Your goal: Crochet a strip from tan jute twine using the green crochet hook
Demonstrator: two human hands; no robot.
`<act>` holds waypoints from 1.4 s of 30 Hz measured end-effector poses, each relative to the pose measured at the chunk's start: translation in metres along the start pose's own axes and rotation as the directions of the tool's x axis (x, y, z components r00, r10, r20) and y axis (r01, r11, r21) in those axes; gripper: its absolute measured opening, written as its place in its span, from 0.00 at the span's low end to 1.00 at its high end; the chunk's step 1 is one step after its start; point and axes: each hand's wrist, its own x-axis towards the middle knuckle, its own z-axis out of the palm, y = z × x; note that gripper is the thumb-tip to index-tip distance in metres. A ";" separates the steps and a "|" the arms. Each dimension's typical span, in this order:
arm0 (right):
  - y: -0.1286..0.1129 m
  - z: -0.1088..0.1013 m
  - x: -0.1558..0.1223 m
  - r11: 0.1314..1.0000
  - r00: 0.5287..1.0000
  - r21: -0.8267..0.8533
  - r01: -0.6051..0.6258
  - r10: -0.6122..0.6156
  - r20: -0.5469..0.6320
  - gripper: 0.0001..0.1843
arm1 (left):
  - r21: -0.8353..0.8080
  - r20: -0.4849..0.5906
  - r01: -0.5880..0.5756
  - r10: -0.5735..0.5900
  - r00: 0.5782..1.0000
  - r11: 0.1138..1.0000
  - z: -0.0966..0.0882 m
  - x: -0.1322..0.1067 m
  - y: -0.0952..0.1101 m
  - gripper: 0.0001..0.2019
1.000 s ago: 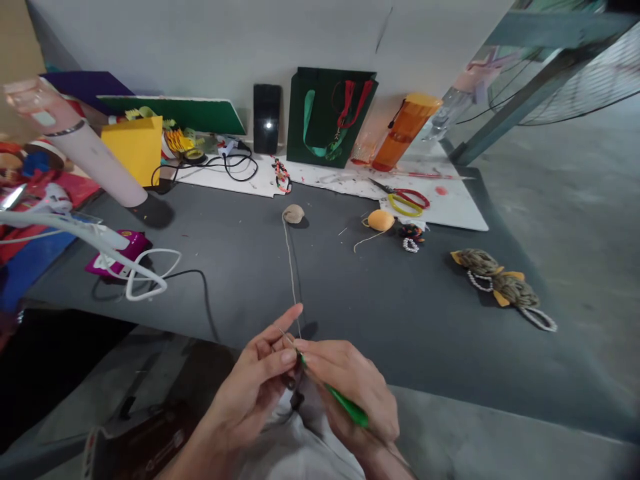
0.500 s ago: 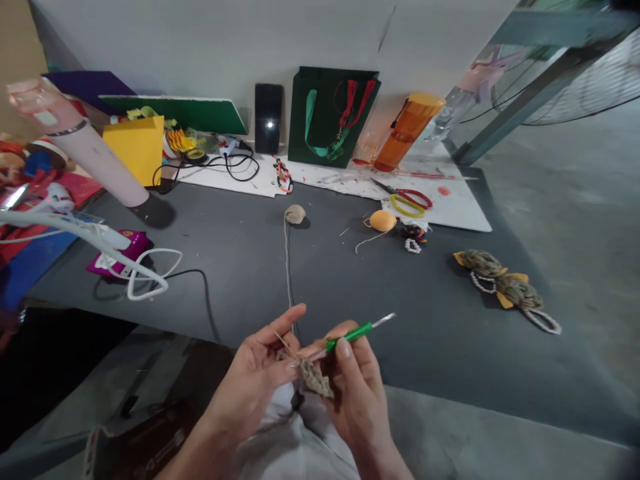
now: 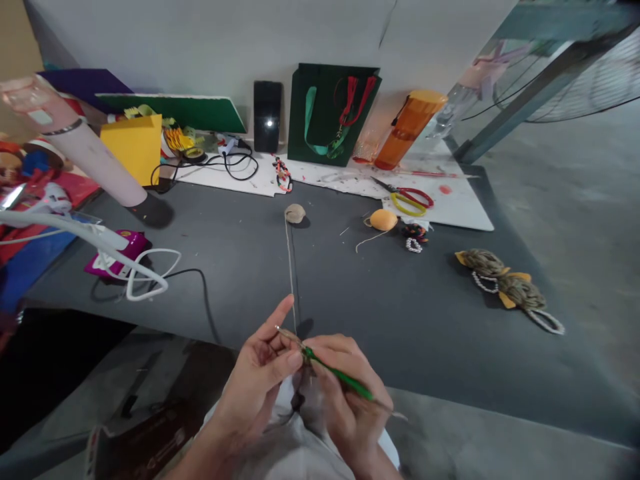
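Observation:
My right hand [image 3: 345,393] is shut around a green-handled crochet hook [image 3: 340,373], whose metal tip reaches toward my left hand [image 3: 255,380]. The left fingers pinch a small crocheted piece [image 3: 306,357], mostly hidden between my hands. A thin beige yarn [image 3: 291,273] runs from those fingers across the table to a small yarn ball [image 3: 295,213] lying on the dark grey tabletop [image 3: 380,320].
Beyond the ball lie red-and-yellow-handled scissors [image 3: 405,202], an orange yarn ball [image 3: 383,220] and beads [image 3: 413,245]. Crocheted pieces with bead strings [image 3: 500,283] lie at right. A white cable [image 3: 145,280] and pink box [image 3: 120,255] sit at left.
The hook has swung from pointing up and right to slanting down and right, its tip now by my left fingers. The crocheted piece, visible before, is now mostly hidden between my hands.

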 end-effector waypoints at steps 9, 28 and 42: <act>-0.006 -0.005 -0.011 0.915 0.931 0.195 -0.354 0.364 -0.019 0.05 | 0.002 0.112 0.037 -0.037 0.993 0.999 -0.010 0.004 0.007 0.32; 0.006 0.000 -0.006 0.994 0.991 0.000 0.111 -0.111 0.081 0.19 | -0.006 -0.039 -0.055 0.055 0.998 0.998 -0.002 0.002 0.000 0.30; 0.001 -0.009 -0.012 0.911 0.927 0.184 -0.370 0.375 0.009 0.06 | -0.011 0.116 0.089 -0.087 0.989 0.996 -0.009 0.005 0.010 0.32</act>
